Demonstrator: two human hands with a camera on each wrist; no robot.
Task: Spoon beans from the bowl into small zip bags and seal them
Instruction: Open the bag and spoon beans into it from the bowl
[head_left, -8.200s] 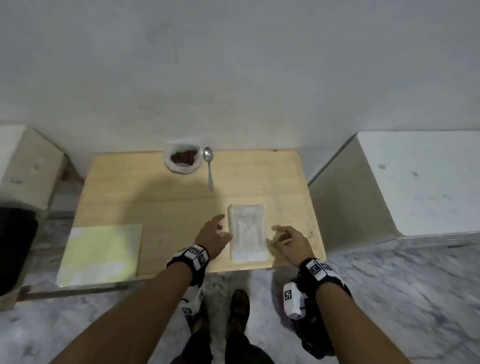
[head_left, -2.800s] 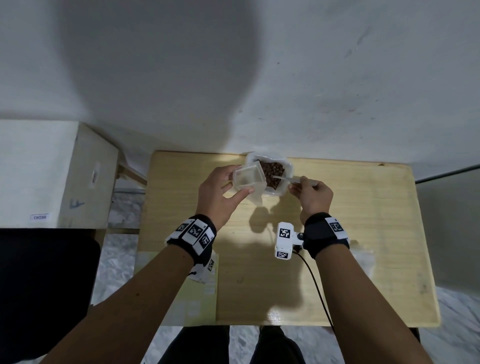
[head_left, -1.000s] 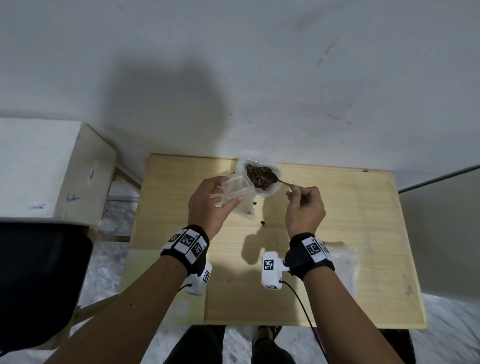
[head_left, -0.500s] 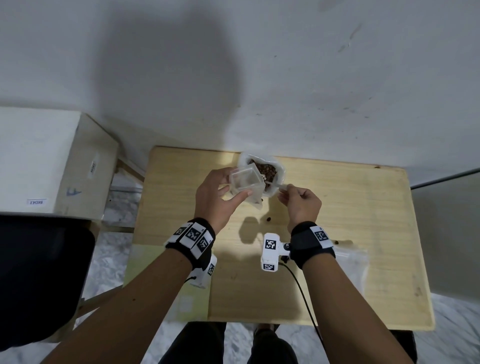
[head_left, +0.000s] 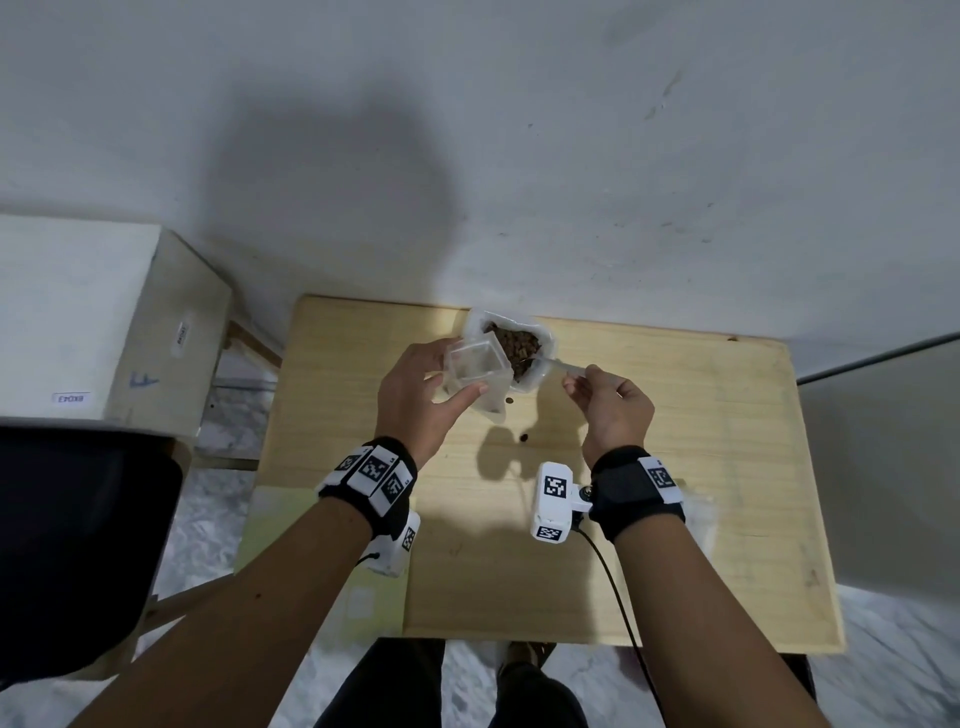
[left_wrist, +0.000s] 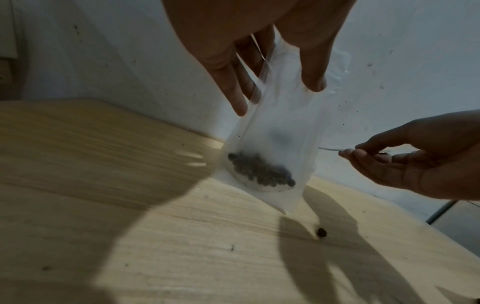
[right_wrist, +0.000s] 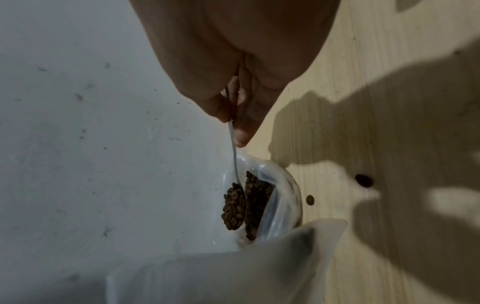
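The small zip bag (head_left: 475, 370) is clear, soft plastic, held upright above the wooden table (head_left: 727, 467) at its far edge, with its mouth spread into a squarish opening. In the left wrist view a dark clump of beans (left_wrist: 261, 171) lies at the bottom of the bag, whose lower corner hangs just above the tabletop. Just right of and beyond the bag sits the bowl (head_left: 540, 374), lined with crinkled clear plastic and partly filled with brown beans; the bag's mouth overlaps the bowl's left rim in the head view. Two stray beans lie on the table near the bowl, one (head_left: 524, 436) in the shadow between the wrists, the other close under the bag.

The left hand (head_left: 415, 400) reaches forward with the palm turned inward, thumb on the near face of the bag and fingers on the far face, pinching its upper part so that the top stays open. The right hand (head_left: 613, 410) is raised to the right of the bowl, fingers curled, with the thumb and forefinger pinching the end of the thin metal handle of the spoon (right_wrist: 235, 197). The spoon points left into the bowl, and the right wrist view shows it heaped with beans, just above those in the bowl. Both forearms stretch from the near edge over the table, each with a black wristband carrying square markers.
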